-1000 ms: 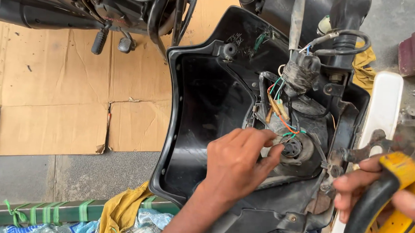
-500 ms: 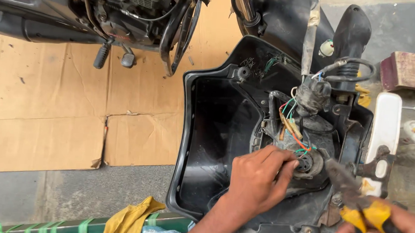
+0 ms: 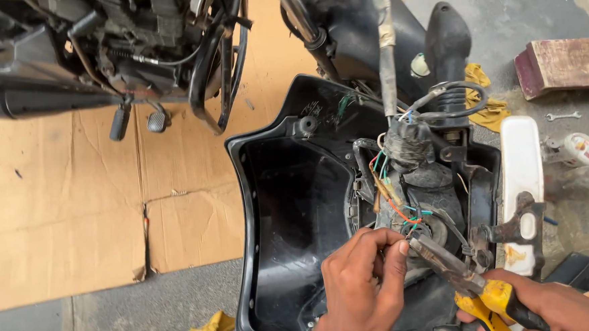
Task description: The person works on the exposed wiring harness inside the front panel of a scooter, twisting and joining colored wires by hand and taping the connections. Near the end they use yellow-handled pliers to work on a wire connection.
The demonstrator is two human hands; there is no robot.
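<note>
The pliers (image 3: 466, 278) have dull, worn metal jaws and glossy yellow-and-black plastic grips. The cowl (image 3: 286, 205) is smooth, glossy black plastic, dusty at its rim. The wires (image 3: 400, 204) wear coloured plastic sheathing. Matt brown cardboard (image 3: 64, 200) lies creased over rough grey concrete (image 3: 159, 303).

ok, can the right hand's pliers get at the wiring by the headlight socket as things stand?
Probably yes. The right hand holds yellow-handled pliers whose tip already sits at the coloured wires. The left hand pinches right beside the tip, crowding it but not blocking.
</note>
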